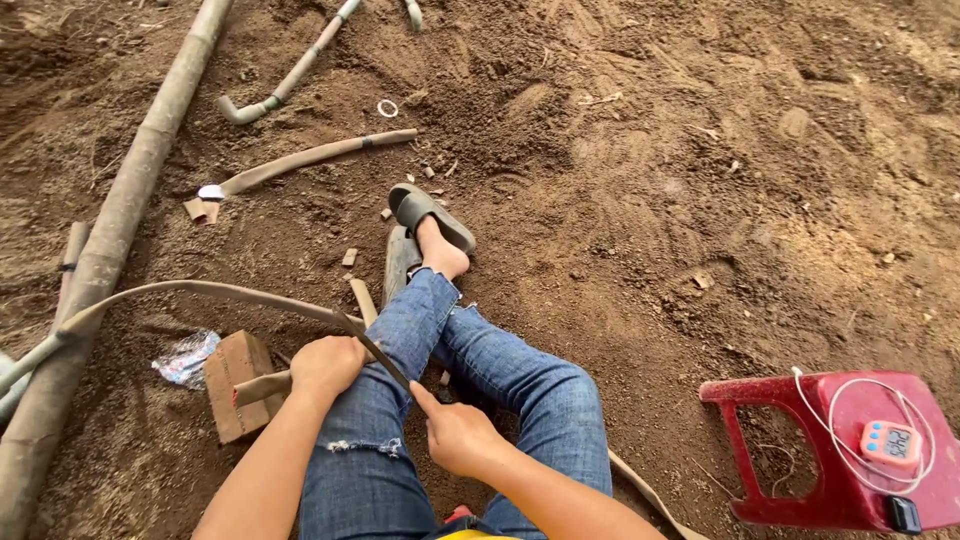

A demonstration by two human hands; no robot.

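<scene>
Hands (325, 366) (460, 435) clasp a flat, curved, dusty hose (215, 291) over denim.

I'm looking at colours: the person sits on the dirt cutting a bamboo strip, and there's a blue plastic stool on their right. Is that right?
Not quite. The head view shows the plastic stool is red, not blue. The rest holds: it stands on the person's right, on the dirt, while the left hand and right hand work a bamboo strip.

Soft, even daylight falls on the soil (650, 180) around me, bright but without glare. Shadows are faint and short, pooling under my legs (480, 370) and beneath the red stool (790, 400). The view is sharp at the centre. Toward the edges the wide lens bends things, so the bamboo pole (110, 230) curves.
</scene>
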